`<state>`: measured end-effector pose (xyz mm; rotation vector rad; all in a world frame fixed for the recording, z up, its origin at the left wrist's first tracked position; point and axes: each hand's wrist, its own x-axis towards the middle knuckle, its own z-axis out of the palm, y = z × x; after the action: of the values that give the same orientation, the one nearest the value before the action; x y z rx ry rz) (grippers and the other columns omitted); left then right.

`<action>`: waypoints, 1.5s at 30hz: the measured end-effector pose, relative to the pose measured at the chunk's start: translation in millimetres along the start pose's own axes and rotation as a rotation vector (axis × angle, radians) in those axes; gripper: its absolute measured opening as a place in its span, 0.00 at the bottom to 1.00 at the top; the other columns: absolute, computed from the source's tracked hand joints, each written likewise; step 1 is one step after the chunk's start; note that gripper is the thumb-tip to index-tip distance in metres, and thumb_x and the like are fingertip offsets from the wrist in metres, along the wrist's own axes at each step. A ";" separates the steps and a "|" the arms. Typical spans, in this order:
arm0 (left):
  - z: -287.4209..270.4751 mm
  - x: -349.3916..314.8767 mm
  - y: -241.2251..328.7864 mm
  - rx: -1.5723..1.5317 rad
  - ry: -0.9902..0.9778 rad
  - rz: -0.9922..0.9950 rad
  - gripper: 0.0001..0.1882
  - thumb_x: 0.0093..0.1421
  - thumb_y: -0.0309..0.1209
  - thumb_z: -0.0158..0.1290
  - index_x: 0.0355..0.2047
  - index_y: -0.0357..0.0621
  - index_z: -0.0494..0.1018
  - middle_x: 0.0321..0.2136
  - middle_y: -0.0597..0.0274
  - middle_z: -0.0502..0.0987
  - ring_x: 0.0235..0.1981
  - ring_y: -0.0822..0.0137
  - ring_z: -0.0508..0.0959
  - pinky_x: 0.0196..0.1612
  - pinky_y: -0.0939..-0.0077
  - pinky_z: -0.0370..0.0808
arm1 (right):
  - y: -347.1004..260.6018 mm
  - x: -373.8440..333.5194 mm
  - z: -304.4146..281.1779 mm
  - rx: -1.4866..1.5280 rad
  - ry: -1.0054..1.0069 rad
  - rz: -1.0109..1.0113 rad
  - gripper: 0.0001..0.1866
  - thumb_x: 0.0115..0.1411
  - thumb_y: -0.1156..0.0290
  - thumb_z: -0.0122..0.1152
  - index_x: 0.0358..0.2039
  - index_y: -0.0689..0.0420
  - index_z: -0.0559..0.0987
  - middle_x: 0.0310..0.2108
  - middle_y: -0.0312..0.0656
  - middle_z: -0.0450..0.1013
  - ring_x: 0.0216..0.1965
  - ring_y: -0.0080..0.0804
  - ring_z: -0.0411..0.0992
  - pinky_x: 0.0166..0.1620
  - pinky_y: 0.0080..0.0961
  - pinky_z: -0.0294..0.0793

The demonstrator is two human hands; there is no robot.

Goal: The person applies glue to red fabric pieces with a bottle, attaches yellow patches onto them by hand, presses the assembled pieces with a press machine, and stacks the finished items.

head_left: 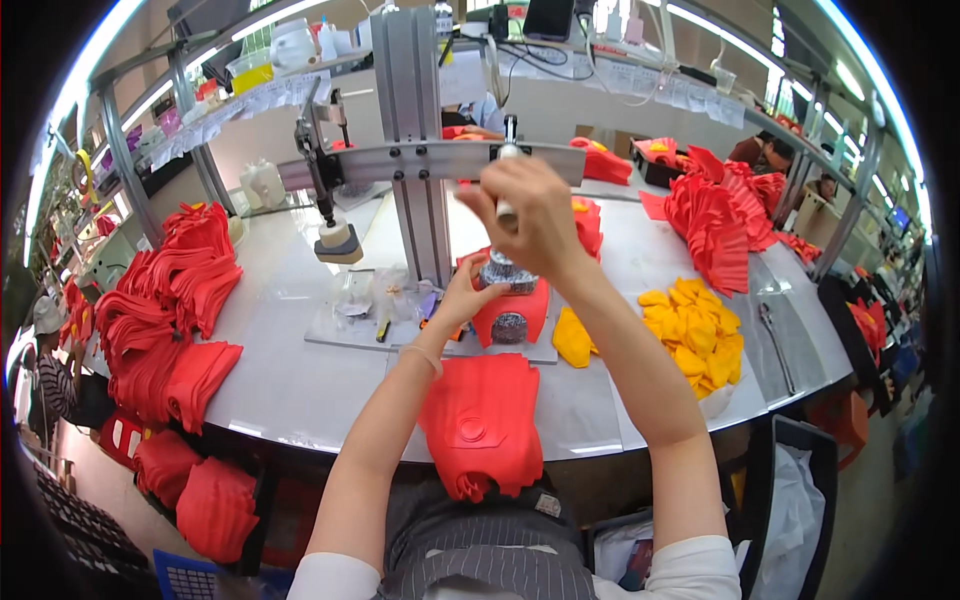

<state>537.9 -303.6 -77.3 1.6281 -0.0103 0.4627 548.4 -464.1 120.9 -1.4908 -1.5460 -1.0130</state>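
Right hand (530, 205) closed around a pale handle (507, 216), I curved my left hand (466, 298) beside a red piece (512, 303) under the metal head (505, 272); whether it gripped, I couldn't tell. The piece sat over a flat plate (332, 336) on the counter (285, 355).

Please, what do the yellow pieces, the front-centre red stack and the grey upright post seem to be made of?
Yellow pieces: perhaps matte fabric, soft and rumpled. Front-centre red stack: likely thin matte cloth, with draping layers. Grey upright post: seemingly metal, probably satin aluminium, with straight lengthwise grooves.
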 end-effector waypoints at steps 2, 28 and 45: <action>-3.4 6.6 7.6 0.021 0.007 0.062 0.47 0.51 0.32 0.65 0.63 0.30 0.48 0.59 0.42 0.62 0.62 0.61 0.62 0.62 0.70 0.60 | -7.6 6.0 -1.3 0.016 0.006 0.022 0.14 0.51 0.67 0.69 0.20 0.56 0.71 0.28 0.39 0.72 0.36 0.40 0.71 0.38 0.31 0.68; 78.4 -300.3 81.0 0.687 0.419 -0.041 0.37 0.49 0.30 0.62 0.59 0.35 0.62 0.60 0.47 0.63 0.62 0.52 0.61 0.62 0.63 0.58 | -152.7 -208.3 -65.2 0.085 -0.535 0.723 0.28 0.47 0.66 0.71 0.49 0.58 0.74 0.48 0.47 0.69 0.45 0.41 0.69 0.52 0.36 0.64; -108.6 -93.1 164.0 -0.025 0.343 -0.010 0.33 0.65 0.41 0.47 0.62 0.34 0.49 0.45 0.51 0.78 0.40 0.65 0.78 0.49 0.73 0.71 | -165.7 -197.7 -64.1 -0.078 -0.786 0.425 0.26 0.59 0.62 0.55 0.57 0.58 0.69 0.51 0.56 0.70 0.46 0.44 0.72 0.61 0.43 0.55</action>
<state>375.6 -244.3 55.0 1.5061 0.2474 0.7263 390.6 -604.6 -40.4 -2.3138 -1.5699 -0.2303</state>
